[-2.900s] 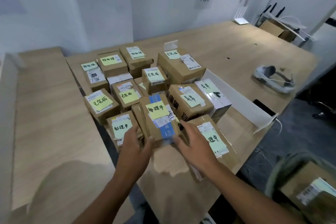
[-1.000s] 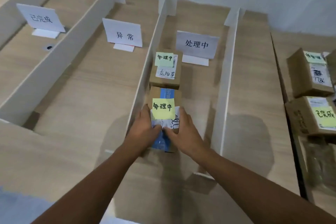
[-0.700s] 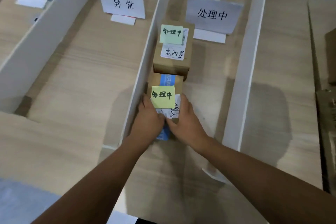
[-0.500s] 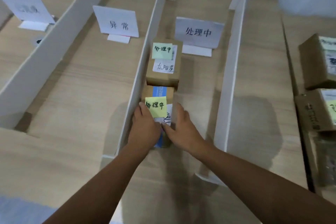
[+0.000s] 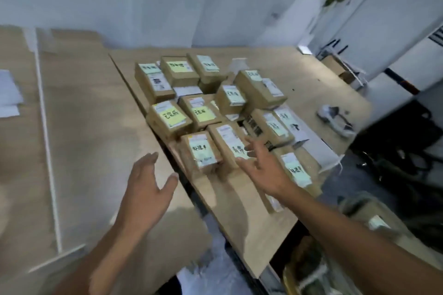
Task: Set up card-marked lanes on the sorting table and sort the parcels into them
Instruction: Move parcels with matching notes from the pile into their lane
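Note:
Several brown cardboard parcels with yellow and green sticky notes are bunched on the right-hand wooden table (image 5: 242, 218). My right hand (image 5: 262, 167) hovers open over the front of the pile, its fingertips at a long parcel (image 5: 231, 143) beside a smaller parcel with a green note (image 5: 201, 151). My left hand (image 5: 146, 184) is open and holds nothing, over the near right corner of the sorting table (image 5: 91, 141). A white lane divider (image 5: 46, 136) runs along that table, and the edge of a white card (image 5: 8, 96) shows at the far left.
A dark gap (image 5: 177, 175) separates the two tables. A white headset-like device (image 5: 335, 120) lies at the right table's far edge. More boxes sit in a bin (image 5: 374, 220) on the floor at lower right. White walls stand behind.
Both hands have let go of the blue-taped parcel left in the lane behind the first one. The view has swung right to the parcel pile, and both empty hands now reach toward it.

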`<act>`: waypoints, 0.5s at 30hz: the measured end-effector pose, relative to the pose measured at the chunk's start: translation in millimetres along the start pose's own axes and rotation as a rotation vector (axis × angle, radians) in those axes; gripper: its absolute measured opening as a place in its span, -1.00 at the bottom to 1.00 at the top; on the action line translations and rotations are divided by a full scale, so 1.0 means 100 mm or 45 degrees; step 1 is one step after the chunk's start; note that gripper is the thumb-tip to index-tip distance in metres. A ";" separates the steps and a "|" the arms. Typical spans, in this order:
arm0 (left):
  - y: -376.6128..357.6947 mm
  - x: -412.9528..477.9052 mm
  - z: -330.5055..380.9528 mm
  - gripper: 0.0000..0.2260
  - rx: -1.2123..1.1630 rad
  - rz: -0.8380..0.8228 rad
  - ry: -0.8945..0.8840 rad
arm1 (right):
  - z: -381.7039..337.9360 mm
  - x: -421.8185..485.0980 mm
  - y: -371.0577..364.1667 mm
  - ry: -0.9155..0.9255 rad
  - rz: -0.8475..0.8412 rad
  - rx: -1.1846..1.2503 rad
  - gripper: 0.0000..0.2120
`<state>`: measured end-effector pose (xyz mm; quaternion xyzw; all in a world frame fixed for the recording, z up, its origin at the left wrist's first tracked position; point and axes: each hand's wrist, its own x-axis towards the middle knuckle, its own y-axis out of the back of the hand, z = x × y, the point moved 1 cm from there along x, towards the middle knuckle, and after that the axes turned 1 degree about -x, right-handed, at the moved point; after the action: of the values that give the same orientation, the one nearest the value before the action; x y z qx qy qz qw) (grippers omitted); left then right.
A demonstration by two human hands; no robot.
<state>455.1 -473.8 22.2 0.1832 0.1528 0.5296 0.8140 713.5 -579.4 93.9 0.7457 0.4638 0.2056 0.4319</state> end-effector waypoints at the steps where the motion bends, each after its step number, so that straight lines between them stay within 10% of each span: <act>1: -0.25 -0.02 0.13 -0.40 0.003 -0.059 -0.034 | 0.30 -0.13 0.20 -0.030 0.040 -0.016 -0.37; 15: -3.77 -0.16 1.53 -0.44 -0.137 -0.229 0.055 | 3.53 0.21 1.22 -0.024 0.008 0.112 -0.40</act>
<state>820.3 -649.0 -14.9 0.1135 0.1575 0.4656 0.8634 1036.0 -744.6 2.5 0.7672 0.4661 0.1794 0.4026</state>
